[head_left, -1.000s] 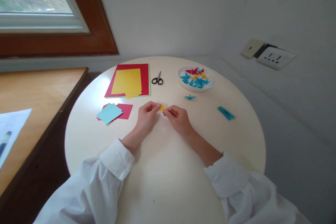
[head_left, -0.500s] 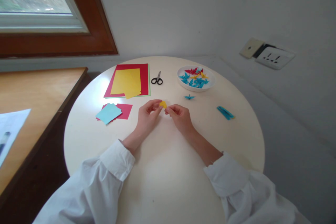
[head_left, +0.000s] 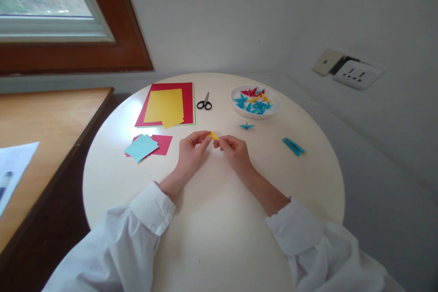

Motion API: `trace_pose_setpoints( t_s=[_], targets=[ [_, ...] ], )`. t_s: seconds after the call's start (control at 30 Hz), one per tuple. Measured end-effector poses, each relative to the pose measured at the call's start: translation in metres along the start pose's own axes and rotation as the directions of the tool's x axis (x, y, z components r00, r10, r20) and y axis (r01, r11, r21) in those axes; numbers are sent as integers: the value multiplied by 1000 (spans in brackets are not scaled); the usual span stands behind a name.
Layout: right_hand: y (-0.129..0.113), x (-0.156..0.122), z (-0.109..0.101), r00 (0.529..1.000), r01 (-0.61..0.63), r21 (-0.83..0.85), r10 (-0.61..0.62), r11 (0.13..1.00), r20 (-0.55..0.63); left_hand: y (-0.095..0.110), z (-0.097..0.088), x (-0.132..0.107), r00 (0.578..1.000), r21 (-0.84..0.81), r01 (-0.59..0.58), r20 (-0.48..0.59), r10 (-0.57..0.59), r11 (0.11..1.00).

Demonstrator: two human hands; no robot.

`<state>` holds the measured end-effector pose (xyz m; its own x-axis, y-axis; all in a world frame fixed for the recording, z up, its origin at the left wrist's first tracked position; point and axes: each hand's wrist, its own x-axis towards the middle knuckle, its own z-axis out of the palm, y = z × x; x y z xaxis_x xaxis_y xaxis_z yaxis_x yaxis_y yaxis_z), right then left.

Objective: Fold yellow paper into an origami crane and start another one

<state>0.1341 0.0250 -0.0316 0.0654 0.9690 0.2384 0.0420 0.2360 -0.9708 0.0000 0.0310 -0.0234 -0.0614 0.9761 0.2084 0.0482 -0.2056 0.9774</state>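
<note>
A small folded piece of yellow paper (head_left: 214,136) is pinched between my two hands above the middle of the round white table (head_left: 219,219). My left hand (head_left: 192,150) grips its left end between thumb and fingers. On the other end, my right hand (head_left: 234,150) is closed, with thumb and forefinger on the paper's lower right corner. Beyond my right hand a blue paper crane (head_left: 247,126) stands by itself. Behind it, a white dish (head_left: 256,116) holds several blue, red and yellow cranes.
Black-handled scissors (head_left: 204,104) lie at the back, beside yellow sheets (head_left: 164,106) on a red sheet (head_left: 188,96). Light blue squares (head_left: 141,147) overlap pink paper (head_left: 164,144) at left. Folded blue strips (head_left: 294,146) rest at right. A wooden desk (head_left: 58,118) adjoins on the left.
The yellow paper has turned in my fingers and now looks narrower and more pointed. My hands have barely moved.
</note>
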Motion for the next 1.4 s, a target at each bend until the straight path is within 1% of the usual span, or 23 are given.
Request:
trace_pose_setpoints(
  t_s=[0.2, 0.37, 0.77, 0.97, 1.23, 1.4],
  targets=[
    [-2, 0, 0, 1000, -18, 6, 18, 1000, -8, 2, 0, -1, 1000, -1, -9, 2, 9, 1000],
    [-3, -1, 1, 1000, -6, 20, 6, 1000, -9, 3, 0, -1, 1000, -9, 1, -8, -1, 1000],
    [-2, -2, 0, 1000, -14, -21, 15, 1000, 24, 4, 0, -2, 1000, -18, -15, 0, 15, 1000],
    [-3, -2, 0, 999, -10, 0, 10, 1000, 37, 5, -1, -2, 1000, -12, -18, -12, 18, 1000],
    [-4, -3, 2, 997, -56, 6, 55, 998, 46, 2, -1, -1, 1000, 10, -23, -13, 23, 1000],
    [-4, -3, 3, 997, -44, -8, 45, 999, 61, -1, -2, 1, 999, 17, -31, -27, 32, 999]
  ],
)
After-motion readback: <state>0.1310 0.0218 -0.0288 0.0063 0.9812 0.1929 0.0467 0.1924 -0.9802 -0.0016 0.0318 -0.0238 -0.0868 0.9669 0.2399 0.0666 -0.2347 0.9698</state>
